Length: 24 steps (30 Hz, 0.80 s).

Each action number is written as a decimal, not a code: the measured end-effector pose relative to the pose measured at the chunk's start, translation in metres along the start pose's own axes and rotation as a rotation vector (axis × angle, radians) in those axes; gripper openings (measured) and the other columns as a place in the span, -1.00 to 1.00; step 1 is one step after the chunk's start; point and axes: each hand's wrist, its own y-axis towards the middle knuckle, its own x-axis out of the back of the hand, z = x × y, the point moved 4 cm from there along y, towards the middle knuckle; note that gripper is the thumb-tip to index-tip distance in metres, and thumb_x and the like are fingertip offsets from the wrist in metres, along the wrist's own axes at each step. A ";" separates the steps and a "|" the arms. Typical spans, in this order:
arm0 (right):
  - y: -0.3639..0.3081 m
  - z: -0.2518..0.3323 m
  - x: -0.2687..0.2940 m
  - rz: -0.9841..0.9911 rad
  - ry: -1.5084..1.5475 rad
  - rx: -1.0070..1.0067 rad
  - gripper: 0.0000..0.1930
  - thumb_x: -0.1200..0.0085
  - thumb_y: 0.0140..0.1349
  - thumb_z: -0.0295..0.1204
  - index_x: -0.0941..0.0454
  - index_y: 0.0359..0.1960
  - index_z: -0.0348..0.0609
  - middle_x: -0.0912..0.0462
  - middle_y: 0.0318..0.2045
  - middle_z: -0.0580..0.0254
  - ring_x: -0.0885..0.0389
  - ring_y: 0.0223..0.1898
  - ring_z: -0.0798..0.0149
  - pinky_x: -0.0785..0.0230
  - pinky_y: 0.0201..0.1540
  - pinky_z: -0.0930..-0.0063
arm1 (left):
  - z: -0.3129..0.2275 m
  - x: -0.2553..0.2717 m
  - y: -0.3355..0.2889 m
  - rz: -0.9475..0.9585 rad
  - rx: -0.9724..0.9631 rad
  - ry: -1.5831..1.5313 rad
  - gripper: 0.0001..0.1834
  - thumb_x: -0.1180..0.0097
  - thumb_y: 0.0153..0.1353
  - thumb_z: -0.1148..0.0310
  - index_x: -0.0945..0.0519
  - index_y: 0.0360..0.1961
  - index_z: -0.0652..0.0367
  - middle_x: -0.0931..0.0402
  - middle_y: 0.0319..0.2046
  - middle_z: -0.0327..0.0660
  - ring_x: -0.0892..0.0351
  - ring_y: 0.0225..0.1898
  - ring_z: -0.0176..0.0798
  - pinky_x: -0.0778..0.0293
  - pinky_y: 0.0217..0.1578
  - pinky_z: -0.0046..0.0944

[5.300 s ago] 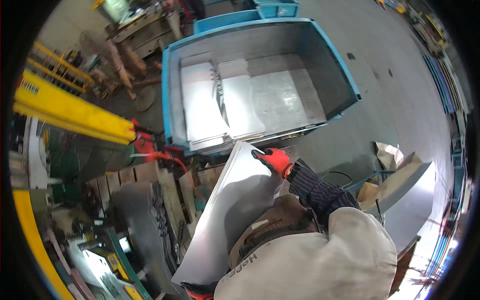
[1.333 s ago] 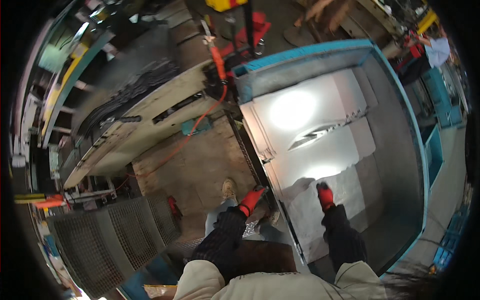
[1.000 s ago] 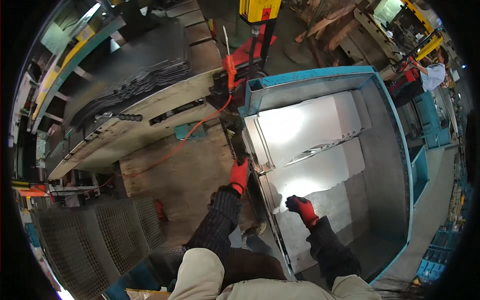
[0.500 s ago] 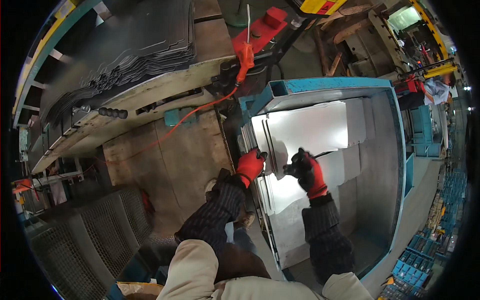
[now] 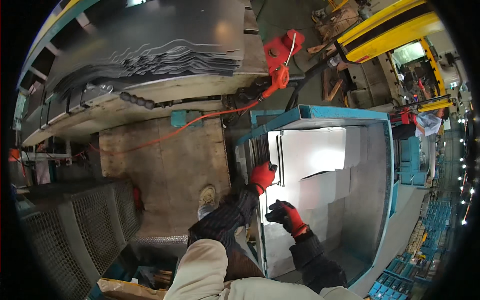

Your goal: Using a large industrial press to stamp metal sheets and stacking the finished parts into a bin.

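Both my hands wear red gloves with black palms and fingers. At the left edge of the sheet metal blanks [image 5: 312,150], my left hand [image 5: 263,176] is closed, its fingers curled over the edge of a sheet. My right hand [image 5: 287,218] is over the nearer sheets, fingers partly bent and apart, with nothing visible in them. The blanks are flat, shiny and grey, overlapping in stacks inside a blue-rimmed metal bin [image 5: 389,165]. Upright sheet edges line the bin's left side beside my left hand.
A large stack of dark metal sheets [image 5: 165,62] lies on the workbench at upper left. An orange air blow gun [image 5: 280,79] hangs by a red stand, its orange hose [image 5: 200,118] crossing leftward. Mesh-sided cage [image 5: 90,220] lower left; another person [image 5: 425,122] far right.
My view has shifted, so the bench and bin appear displaced. My right hand has moved nearer to me and left, toward my left hand. My left hand stays at the sheets' left edge.
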 end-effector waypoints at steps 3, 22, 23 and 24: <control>-0.014 -0.022 0.000 0.046 -0.021 -0.060 -0.71 0.20 0.14 -0.28 -0.35 -0.29 -0.32 -0.49 -0.41 0.05 -0.52 -0.42 0.18 -0.39 -0.29 0.34 | -0.012 0.014 0.000 0.118 0.001 -0.050 -0.64 0.03 -0.09 0.07 -0.47 -0.49 0.19 -0.45 -0.50 -0.01 -0.44 -0.43 0.02 -0.34 -0.43 -0.09; -0.093 -0.048 0.004 0.283 -0.729 -0.070 -0.73 0.09 0.07 -0.27 -0.41 -0.35 -0.27 -0.50 -0.52 0.17 -0.51 -0.48 0.31 -0.37 -0.44 0.50 | 0.228 0.296 -0.290 -0.107 0.336 -0.832 -0.77 0.12 0.02 0.30 -0.39 -0.37 0.24 -0.43 -0.56 -0.05 -0.45 -0.59 -0.14 -0.41 -0.59 -0.23; -0.086 -0.044 0.008 0.248 -0.707 -0.054 -0.73 0.11 0.07 -0.27 -0.42 -0.37 -0.27 -0.50 -0.52 0.16 -0.51 -0.48 0.29 -0.38 -0.44 0.49 | 0.196 0.302 -0.292 -0.081 0.580 -1.167 -0.77 0.13 0.02 0.30 -0.39 -0.38 0.25 -0.43 -0.55 -0.04 -0.45 -0.59 -0.13 -0.41 -0.58 -0.23; -0.081 -0.041 -0.005 0.206 -0.687 -0.073 -0.72 0.12 0.08 -0.27 -0.42 -0.38 -0.28 -0.50 -0.53 0.15 -0.51 -0.49 0.28 -0.38 -0.44 0.49 | 0.192 0.320 -0.300 -0.126 0.551 -1.169 -0.77 0.13 0.02 0.30 -0.39 -0.38 0.25 -0.43 -0.55 -0.04 -0.45 -0.59 -0.13 -0.41 -0.58 -0.23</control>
